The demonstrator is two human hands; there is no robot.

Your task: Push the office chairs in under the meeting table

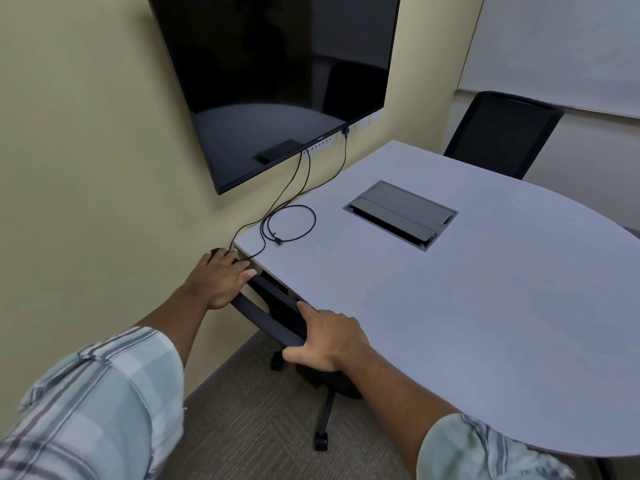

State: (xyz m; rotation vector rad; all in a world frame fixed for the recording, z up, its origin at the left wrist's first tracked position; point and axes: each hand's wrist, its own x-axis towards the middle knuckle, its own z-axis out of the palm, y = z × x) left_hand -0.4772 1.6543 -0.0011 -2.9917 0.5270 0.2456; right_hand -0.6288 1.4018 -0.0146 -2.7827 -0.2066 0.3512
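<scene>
Black plastic runs under both palms: the left hand (221, 280) and the right hand (327, 336) are each curled over the top edge of the chair (268, 318), gripping it from above. The chair sits just ahead of the hands, its back touching or all but touching the edge of the table (467, 306), its wheeled base on the floor below the right wrist. It looks nearly home — a steady, even push from both hands should finish it, keeping fingers clear of the gap at the table edge. A cable (289, 223) hangs close beyond the left hand, so I would avoid snagging it. Past the hands, the pale table carries a closed socket hatch (401, 213); a dark screen (273, 81) hangs on the yellowish wall, and a second chair (502, 133) stands at the far side. Carpet covers the floor.
</scene>
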